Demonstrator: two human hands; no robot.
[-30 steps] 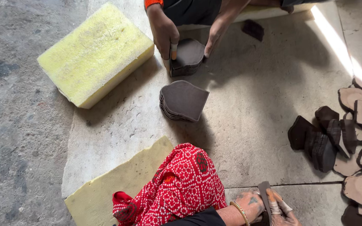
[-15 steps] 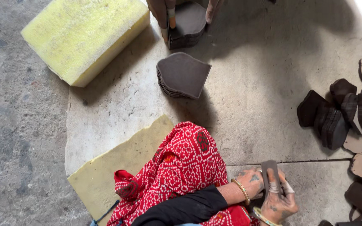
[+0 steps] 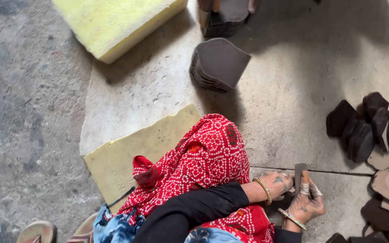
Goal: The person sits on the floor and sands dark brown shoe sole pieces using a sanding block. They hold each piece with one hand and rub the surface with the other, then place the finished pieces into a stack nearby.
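1. Head view, the piece: a thin, flat, dark piece (image 3: 300, 174) stands almost upright between the two hands, near the lower right of the frame. Its lower end is hidden by fingers. It sits right over a dark seam in the floor (image 3: 289, 112).
2. Head view, room around it: bare grey floor lies open above the hands, up to a neat stack (image 3: 217, 65) of dark cut shapes. To the right, a loose pile (image 3: 374, 135) of dark pieces crowds close to the right hand. To the left, a red dotted cloth (image 3: 203, 162) covers the knee, and beyond it lies a flat yellow foam sheet (image 3: 131, 155). A thick yellow block (image 3: 118, 22) sits at the top edge.
3. Head view, the hands: the left hand (image 3: 276, 182), bangle at the wrist, pinches the piece from its left side. The right hand (image 3: 306, 202), fingers taped, grips it from below and the right. The two hands are close together, both clamped on the piece.
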